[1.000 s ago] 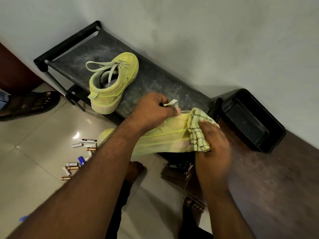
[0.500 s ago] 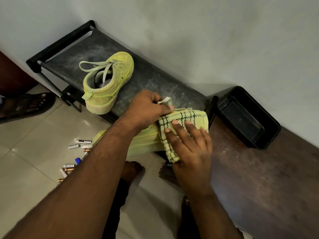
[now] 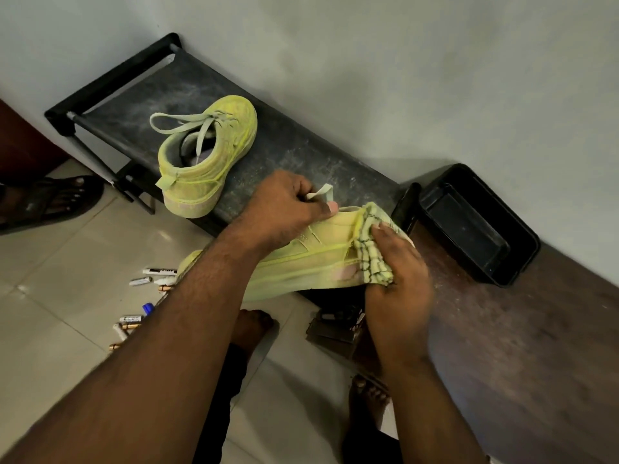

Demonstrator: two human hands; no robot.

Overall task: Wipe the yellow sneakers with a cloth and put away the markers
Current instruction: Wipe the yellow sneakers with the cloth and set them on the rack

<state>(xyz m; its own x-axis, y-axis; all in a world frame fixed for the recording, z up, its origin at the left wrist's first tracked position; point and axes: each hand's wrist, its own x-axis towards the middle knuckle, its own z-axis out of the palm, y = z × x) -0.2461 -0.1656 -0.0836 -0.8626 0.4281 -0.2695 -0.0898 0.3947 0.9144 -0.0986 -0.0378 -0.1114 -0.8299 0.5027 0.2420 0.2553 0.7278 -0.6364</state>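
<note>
The markers (image 3: 147, 299) lie scattered on the tiled floor (image 3: 50, 296) to the left of the person's left forearm, white and gold barrels mixed with one blue cap; several carry dark print on their labels, but it is too small to read. No brand shows on either shoe. The left hand (image 3: 284, 209) curls round the heel collar of one yellow sneaker (image 3: 311, 262), its fingers tucked at the opening beside the pale pull tab, and holds the shoe in the air on its side with the toe pointing toward the markers. The right hand (image 3: 398, 279) grips a yellow-green checked cloth (image 3: 371, 249) bunched against the heel end of that sneaker, fingers wrapped over the fabric and thumb pressing it from above. The second yellow sneaker (image 3: 207, 162) sits apart from both hands on the dusty black table (image 3: 301, 152), laces loose, its heel hanging over the front edge. A black tray (image 3: 479, 226) rests against the wall just to the right of the table, on a dark wooden surface (image 3: 519, 363). A sandalled foot (image 3: 50, 199) shows at the left edge.
</note>
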